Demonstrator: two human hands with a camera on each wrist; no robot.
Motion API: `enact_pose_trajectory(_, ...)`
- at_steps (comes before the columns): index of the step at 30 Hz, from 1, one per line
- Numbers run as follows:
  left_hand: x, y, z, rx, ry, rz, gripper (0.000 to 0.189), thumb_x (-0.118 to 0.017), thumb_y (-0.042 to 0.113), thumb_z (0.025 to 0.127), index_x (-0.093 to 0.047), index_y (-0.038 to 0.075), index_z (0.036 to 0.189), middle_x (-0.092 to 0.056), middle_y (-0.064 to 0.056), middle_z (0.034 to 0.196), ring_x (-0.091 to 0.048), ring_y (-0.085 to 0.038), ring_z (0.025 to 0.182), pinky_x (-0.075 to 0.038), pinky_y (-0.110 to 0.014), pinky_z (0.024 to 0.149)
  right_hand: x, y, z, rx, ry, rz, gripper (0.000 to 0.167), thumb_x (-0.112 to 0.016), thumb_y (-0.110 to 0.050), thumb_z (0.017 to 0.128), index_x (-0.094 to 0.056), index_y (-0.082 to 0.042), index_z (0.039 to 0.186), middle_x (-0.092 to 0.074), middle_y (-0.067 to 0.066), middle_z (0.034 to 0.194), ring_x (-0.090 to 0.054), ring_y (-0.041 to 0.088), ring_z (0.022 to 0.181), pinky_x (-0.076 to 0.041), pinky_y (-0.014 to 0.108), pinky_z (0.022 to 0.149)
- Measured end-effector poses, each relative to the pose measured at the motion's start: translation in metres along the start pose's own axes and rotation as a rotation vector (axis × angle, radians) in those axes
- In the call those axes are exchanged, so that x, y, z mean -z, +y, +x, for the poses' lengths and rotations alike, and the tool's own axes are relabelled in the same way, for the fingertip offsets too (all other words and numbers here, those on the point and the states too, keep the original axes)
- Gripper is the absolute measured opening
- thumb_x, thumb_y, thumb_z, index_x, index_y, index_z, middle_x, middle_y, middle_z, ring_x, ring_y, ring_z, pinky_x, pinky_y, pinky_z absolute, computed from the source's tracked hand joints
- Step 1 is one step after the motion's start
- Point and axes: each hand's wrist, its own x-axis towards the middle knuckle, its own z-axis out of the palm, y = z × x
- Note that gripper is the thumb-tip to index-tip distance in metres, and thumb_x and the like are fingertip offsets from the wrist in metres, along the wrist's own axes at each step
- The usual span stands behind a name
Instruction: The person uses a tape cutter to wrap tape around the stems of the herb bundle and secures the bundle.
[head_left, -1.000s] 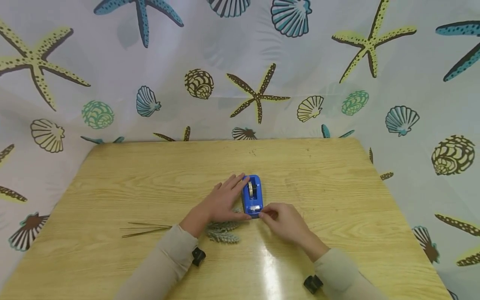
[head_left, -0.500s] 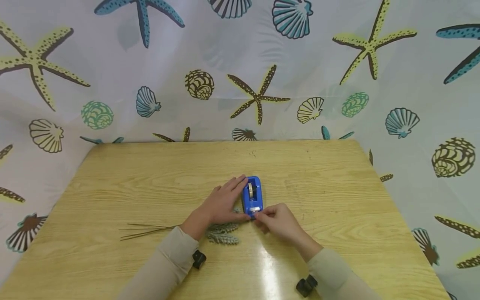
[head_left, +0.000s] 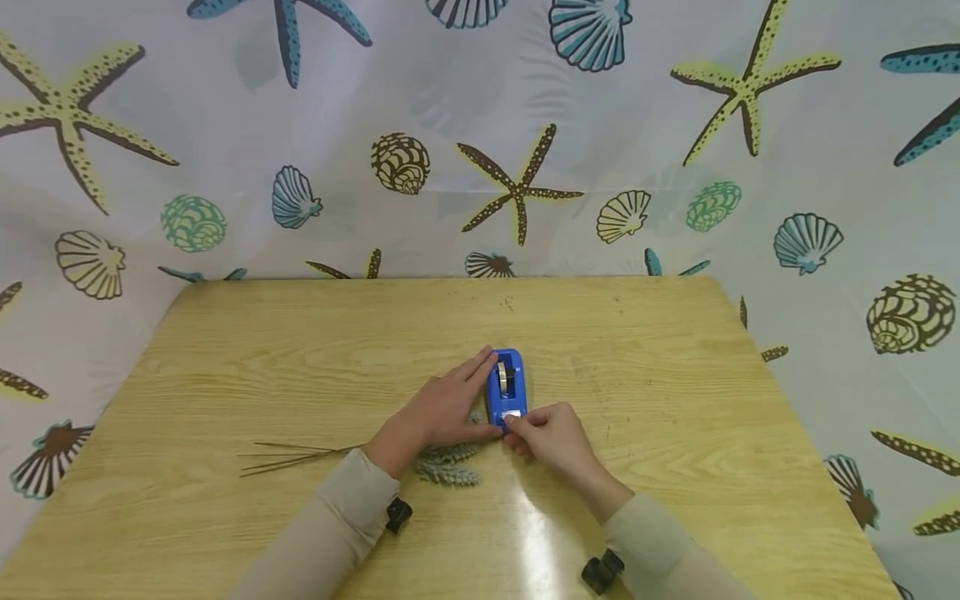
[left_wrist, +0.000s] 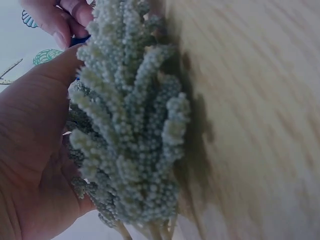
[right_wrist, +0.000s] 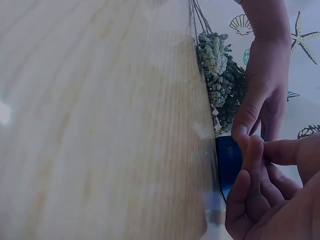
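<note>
A blue tape dispenser with a roll of tape stands on the table, slightly right of the middle. My left hand spans its left side, holding it with fingertips at the far end and thumb at the near end. At the cutter, my right hand pinches the tape's end between thumb and forefinger. The fingers largely hide that tape. Beneath and beside the left hand lie several grey-green artificial sprigs; their beaded heads fill the left wrist view.
Thin brown stems of the sprigs stretch left across the wooden table. A cloth printed with starfish and shells hangs behind and at both sides. Black wrist straps show near the sleeves.
My right hand has shifted left, from the dispenser's near right corner onto its cutter end. The left hand and the dispenser have stayed almost still.
</note>
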Motion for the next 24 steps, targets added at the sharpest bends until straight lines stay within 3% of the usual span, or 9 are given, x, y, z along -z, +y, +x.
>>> enact_pose_trajectory(5,-0.0004,0.0020,0.0002,0.028,-0.031,0.006,0.108,-0.067,0.062,0.087,-0.008,0.011,0.161,-0.008,-0.010,0.169,-0.034,-0.035,0.148,-0.046,-0.056,0.104,-0.0023,0.0005,-0.0001,-0.021,0.014,0.022,0.025,-0.068,-0.020,0.096,-0.078,0.002,0.088,-0.076,0.011,0.077,-0.067,0.013,0.061,-0.056,0.028,0.060)
enact_pose_trajectory(12,0.0057,0.0064,0.0023,0.059,-0.049,0.101,0.108,-0.065,0.065,0.086,-0.010,0.012,0.161,-0.010,-0.007,0.169,-0.040,-0.033,0.144,-0.050,-0.059,0.096,-0.0047,-0.0021,-0.0028,0.055,0.038,-0.016,0.024,-0.066,-0.017,0.097,-0.077,0.001,0.084,-0.076,0.012,0.077,-0.064,0.014,0.061,-0.049,0.024,0.053)
enact_pose_trajectory(24,0.0074,0.0084,0.0026,0.084,-0.065,0.117,0.108,-0.066,0.066,0.085,-0.011,0.013,0.162,-0.009,-0.004,0.170,-0.046,-0.037,0.139,-0.047,-0.061,0.099,-0.0088,-0.0008,-0.0024,0.024,0.067,0.016,0.022,-0.066,-0.015,0.095,-0.076,0.000,0.083,-0.075,0.012,0.077,-0.060,0.014,0.064,-0.044,0.022,0.054)
